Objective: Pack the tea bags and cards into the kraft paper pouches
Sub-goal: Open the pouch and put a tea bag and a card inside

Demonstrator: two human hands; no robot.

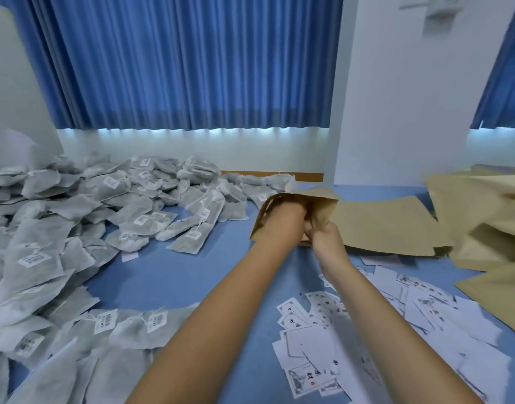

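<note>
Blue tabletop, blue curtains behind: 2 bare hands work at the mouth of 1 paper pouch.

Supplies lie sorted by kind, which likely keeps each within easy reach: tea bags heaped across the left of the table, cards scattered at the near right, flat kraft pouches piled at the far right. Between these, the pouch being filled is lifted off the table with its opening turned toward the person. The left hand is pushed inside up to the wrist, probably seating contents or spreading the walls; its fingers are hidden, so I cannot tell whether it grips anything. The right hand is closed on the pouch's lower rim, pinching the paper, apparently to steady the mouth and hold it open against the push.
</note>
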